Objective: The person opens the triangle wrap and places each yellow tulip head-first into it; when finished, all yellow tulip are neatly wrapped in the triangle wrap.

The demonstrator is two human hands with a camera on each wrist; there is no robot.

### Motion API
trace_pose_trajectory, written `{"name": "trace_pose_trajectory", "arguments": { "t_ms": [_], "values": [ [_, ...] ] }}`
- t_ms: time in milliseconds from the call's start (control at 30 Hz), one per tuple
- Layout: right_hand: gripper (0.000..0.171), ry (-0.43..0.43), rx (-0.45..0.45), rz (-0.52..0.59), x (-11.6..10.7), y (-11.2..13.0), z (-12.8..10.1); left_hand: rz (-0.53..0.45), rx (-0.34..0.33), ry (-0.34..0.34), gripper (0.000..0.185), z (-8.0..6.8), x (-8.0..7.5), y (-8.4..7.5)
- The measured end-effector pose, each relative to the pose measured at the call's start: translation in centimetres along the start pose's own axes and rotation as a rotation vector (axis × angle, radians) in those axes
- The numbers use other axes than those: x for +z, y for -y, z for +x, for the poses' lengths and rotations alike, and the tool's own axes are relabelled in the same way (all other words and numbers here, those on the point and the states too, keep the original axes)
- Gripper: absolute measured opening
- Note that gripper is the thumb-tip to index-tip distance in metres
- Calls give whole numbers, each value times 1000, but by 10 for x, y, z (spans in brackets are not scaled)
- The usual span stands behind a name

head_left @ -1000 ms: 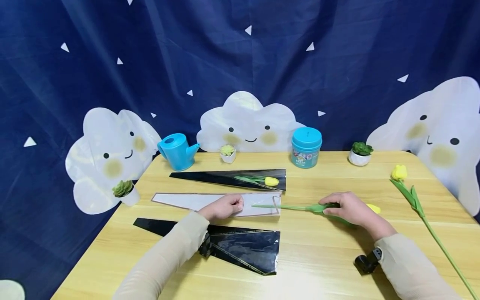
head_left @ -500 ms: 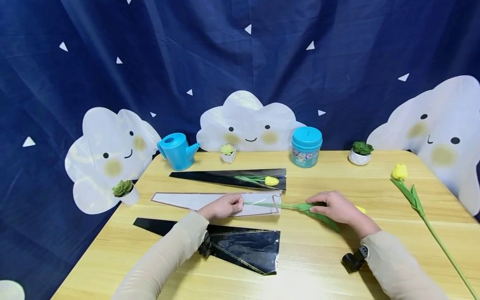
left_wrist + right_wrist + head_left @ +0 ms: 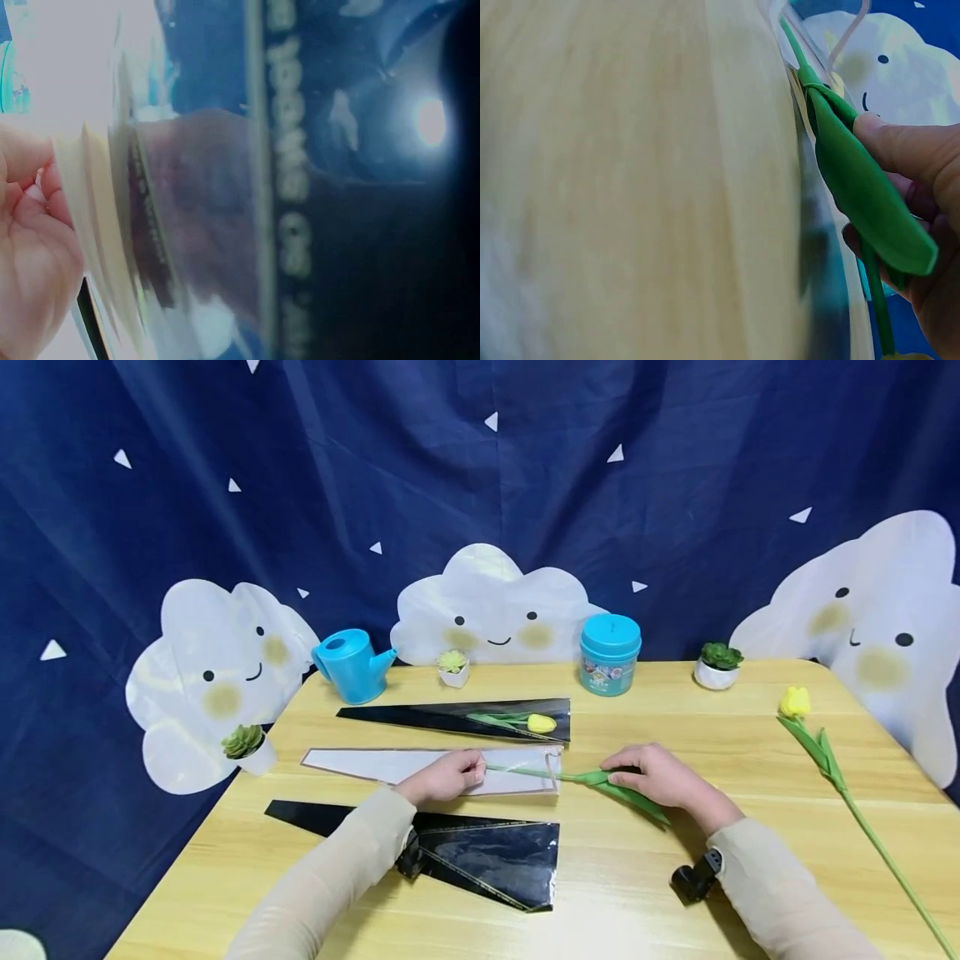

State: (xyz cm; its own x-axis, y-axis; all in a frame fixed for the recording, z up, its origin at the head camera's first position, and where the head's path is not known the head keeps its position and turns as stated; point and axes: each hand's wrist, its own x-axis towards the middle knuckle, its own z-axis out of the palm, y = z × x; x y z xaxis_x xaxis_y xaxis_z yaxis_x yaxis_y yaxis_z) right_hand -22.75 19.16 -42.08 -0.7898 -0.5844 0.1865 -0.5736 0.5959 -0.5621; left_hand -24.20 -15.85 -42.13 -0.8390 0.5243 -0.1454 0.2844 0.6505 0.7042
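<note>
A white flower sleeve [image 3: 360, 762] with a brown border lies flat, its wide mouth facing right. My left hand [image 3: 447, 774] rests over its middle, fingers curled and pinching its film. My right hand [image 3: 651, 774] holds an artificial tulip between thumb and fingers at its green leaves [image 3: 637, 804]. The tulip's stem reaches left through the sleeve's mouth, up to the left fingers. The wrist hides most of its yellow head. In the right wrist view, the thumb presses against a green leaf [image 3: 870, 187]. The left wrist view is mostly filled by glossy black film [image 3: 360, 247].
Behind lies a black sleeve [image 3: 420, 716] with a yellow tulip [image 3: 541, 723] inside. Another black sleeve [image 3: 495, 856] lies in front, under the left forearm. A loose tulip [image 3: 832, 768] lies right. A watering can [image 3: 350, 667], blue tub [image 3: 610, 656] and small potted plants stand around.
My right hand has moved left with the tulip, sliding its stem deeper into the white sleeve. My left hand has stayed in place on the sleeve.
</note>
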Motion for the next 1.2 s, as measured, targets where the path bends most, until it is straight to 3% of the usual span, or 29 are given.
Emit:
{"name": "trace_pose_trajectory", "arguments": {
  "t_ms": [433,900,1200],
  "values": [
    [20,33,-43,22,3,9,12,141,89,-69,18,0,1,-13],
    [23,40,-106,35,24,26,28,163,92,-106,17,-1,12,-18],
    [13,21,-83,90,34,29,35,173,71,-109,17,-3,15,-24]
  ]
}}
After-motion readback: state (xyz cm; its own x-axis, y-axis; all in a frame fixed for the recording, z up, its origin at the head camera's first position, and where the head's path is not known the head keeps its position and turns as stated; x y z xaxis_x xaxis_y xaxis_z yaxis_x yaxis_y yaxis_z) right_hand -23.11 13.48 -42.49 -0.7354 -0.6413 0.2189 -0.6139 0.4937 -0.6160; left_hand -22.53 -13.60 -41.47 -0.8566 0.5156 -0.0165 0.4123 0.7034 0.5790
